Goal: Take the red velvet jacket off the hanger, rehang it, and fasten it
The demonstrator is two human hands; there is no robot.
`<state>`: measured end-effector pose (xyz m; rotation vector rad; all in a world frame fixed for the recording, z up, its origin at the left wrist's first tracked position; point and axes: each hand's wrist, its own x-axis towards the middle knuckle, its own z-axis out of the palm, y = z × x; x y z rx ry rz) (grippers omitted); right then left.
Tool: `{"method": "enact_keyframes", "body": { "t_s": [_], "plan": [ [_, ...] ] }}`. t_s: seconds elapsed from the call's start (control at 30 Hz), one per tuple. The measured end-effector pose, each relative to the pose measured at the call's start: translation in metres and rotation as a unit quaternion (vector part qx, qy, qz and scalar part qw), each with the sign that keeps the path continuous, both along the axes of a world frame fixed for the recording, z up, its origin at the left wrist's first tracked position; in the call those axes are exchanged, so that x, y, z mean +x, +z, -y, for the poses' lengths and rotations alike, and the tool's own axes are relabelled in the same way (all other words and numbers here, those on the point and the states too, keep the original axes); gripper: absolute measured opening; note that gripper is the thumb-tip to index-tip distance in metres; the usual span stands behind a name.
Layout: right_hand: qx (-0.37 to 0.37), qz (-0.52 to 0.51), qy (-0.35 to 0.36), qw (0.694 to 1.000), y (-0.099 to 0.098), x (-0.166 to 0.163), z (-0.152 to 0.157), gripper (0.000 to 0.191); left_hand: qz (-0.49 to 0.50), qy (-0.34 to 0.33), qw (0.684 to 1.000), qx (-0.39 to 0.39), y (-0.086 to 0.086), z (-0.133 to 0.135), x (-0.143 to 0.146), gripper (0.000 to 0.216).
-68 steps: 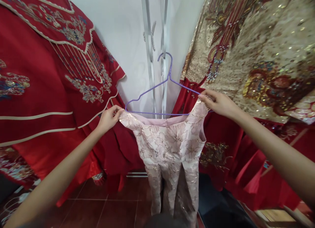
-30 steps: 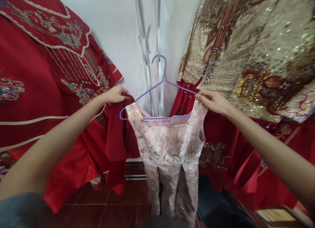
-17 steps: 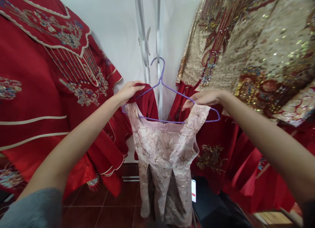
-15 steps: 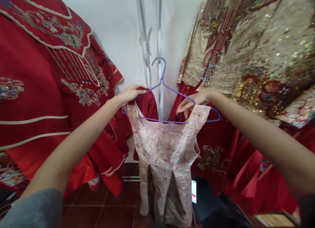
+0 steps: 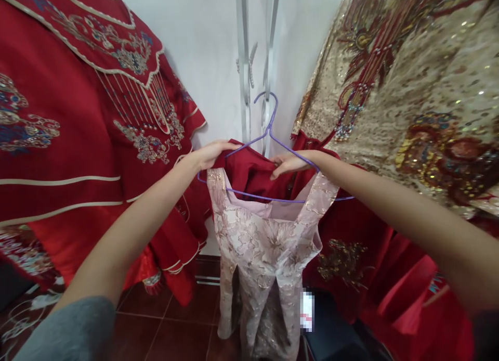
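right hand (image 5: 290, 163): off dress strap (image 5: 322, 194), on red cloth (image 5: 249, 167) | cloth: stretched behind hanger (image 5: 269, 129)

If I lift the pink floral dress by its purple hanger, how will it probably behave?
The pink floral dress would likely swing a little yet partly keep its shape, because the cloth hangs in broad, fairly firm folds. Its wide straps may slide on the purple hanger, whose bar looks thin and smooth.

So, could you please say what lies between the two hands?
In the head view, red cloth lies between the left hand and the right hand, behind the purple hanger.
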<state>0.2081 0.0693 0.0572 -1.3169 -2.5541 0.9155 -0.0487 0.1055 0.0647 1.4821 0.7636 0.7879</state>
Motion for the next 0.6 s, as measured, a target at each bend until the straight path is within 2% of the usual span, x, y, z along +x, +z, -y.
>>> {"method": "enact_keyframes", "body": {
  "t_s": [0.07, 0.17, 0.23, 0.3, 0.33, 0.4, 0.5, 0.53, 0.6],
  "plan": [
    [0.163, 0.056, -0.081, 0.982, 0.007, 0.004, -0.001, 0.031, 0.005, 0.007, 1.0, 0.011, -0.002, 0.001, -0.001, 0.017],
    [0.352, 0.084, -0.185, 0.914, 0.019, 0.008, 0.006, 0.034, 0.017, -0.001, 0.999, 0.029, -0.004, 0.003, -0.001, 0.021],
    [0.429, 0.083, -0.231, 0.869, 0.024, 0.011, 0.014, 0.034, 0.027, -0.011, 0.999, 0.039, -0.005, 0.004, 0.0, 0.024],
    [0.458, 0.117, -0.292, 0.831, 0.025, 0.016, 0.019, 0.031, 0.033, -0.014, 0.998, 0.043, -0.006, 0.005, 0.001, 0.025],
    [0.437, 0.146, -0.321, 0.827, 0.023, 0.02, 0.02, 0.03, 0.032, -0.013, 0.998, 0.044, -0.007, 0.005, 0.002, 0.025],
    [0.32, 0.207, -0.344, 0.858, 0.018, 0.029, 0.019, 0.029, 0.029, -0.005, 0.999, 0.046, -0.008, 0.007, 0.004, 0.024],
    [0.135, 0.242, -0.278, 0.92, 0.007, 0.045, 0.015, 0.03, 0.026, 0.011, 0.998, 0.048, -0.008, 0.011, 0.007, 0.019],
    [0.098, 0.236, -0.251, 0.934, 0.005, 0.049, 0.015, 0.032, 0.026, 0.014, 0.999, 0.046, -0.008, 0.012, 0.008, 0.018],
    [0.075, 0.201, -0.219, 0.952, 0.002, 0.058, 0.018, 0.037, 0.022, 0.017, 0.999, 0.036, -0.007, 0.014, 0.007, 0.018]
  ]
}}
